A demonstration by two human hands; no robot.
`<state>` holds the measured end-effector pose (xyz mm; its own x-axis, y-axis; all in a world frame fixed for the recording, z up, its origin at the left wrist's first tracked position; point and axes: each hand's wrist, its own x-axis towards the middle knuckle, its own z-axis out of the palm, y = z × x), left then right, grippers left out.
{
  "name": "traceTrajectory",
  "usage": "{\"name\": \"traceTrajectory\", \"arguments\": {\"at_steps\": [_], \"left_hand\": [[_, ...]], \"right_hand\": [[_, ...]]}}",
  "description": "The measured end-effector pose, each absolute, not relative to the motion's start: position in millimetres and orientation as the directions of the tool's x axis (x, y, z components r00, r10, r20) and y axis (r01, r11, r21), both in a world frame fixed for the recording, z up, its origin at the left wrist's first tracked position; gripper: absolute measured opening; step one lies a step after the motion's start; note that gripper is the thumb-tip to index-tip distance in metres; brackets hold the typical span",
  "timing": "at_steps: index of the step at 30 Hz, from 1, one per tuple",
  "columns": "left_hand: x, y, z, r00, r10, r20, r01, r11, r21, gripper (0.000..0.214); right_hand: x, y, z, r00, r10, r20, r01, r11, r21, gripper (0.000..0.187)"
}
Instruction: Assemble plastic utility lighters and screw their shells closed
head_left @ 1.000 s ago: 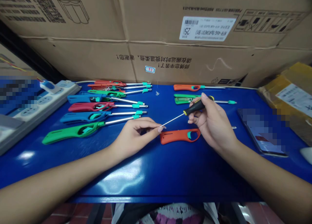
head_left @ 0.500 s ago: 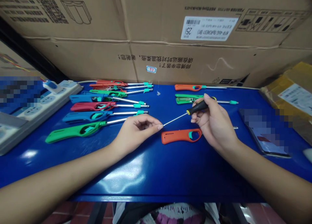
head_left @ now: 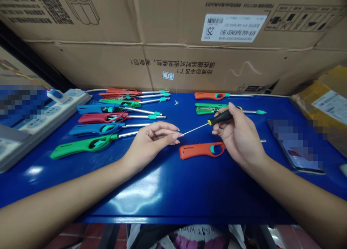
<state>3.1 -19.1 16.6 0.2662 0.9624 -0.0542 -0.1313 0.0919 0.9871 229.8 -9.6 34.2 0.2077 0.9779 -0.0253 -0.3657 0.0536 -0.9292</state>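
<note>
screwdriver pinched at both ends above orange lighter

right hand (head_left: 240, 138) grips the screwdriver (head_left: 208, 124) by its black handle with the yellow collar, fingers curled closed around it, thumb on top. thin metal shaft runs down-left from the handle toward the left hand (head_left: 151, 140).

left hand: thumb and forefinger nearly closed, tips meeting right at the shaft's tip; whether they pinch something tiny there is too small to tell. other fingers loosely curled, hand raised just off the table.

orange lighter (head_left: 202, 150) lies flat on the blue table (head_left: 173, 191), just below the shaft, handle end pointing left, teal trigger near the right hand's palm. its nozzle end is hidden behind the right hand. neither hand's fingers are on it.

left of the hands: a row of long-nozzle lighters (head_left: 108, 117), roughly parallel, nozzles pointing right, in green, blue and red, with teal tips. back right: one more orange lighter (head_left: 214, 95) and a green lighter (head_left: 210, 108), the green one just behind the screwdriver handle.

far left a white power strip (head_left: 48, 110). right of the right hand a phone (head_left: 295, 147), screen blurred. cardboard boxes (head_left: 173, 43) stacked along the back edge.
</note>
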Motion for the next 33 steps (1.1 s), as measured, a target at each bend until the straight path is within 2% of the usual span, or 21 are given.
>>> {"name": "traceTrajectory", "arguments": {"at_steps": [11, 33], "left_hand": [[2.8, -19.0, 14.9, 0.251, 0.965, -0.078, -0.191, 0.128, 0.973, 0.033], [3.2, -20.0, 14.2, 0.242, 0.969, -0.042, -0.206, 0.093, 0.974, 0.023]], "right_hand": [[229.6, -8.8, 34.5, 0.204, 0.979, -0.026, -0.382, 0.055, -0.922, 0.039], [228.3, -11.8, 32.4, 0.183, 0.983, 0.004, -0.357, 0.07, -0.932, 0.04]]}}
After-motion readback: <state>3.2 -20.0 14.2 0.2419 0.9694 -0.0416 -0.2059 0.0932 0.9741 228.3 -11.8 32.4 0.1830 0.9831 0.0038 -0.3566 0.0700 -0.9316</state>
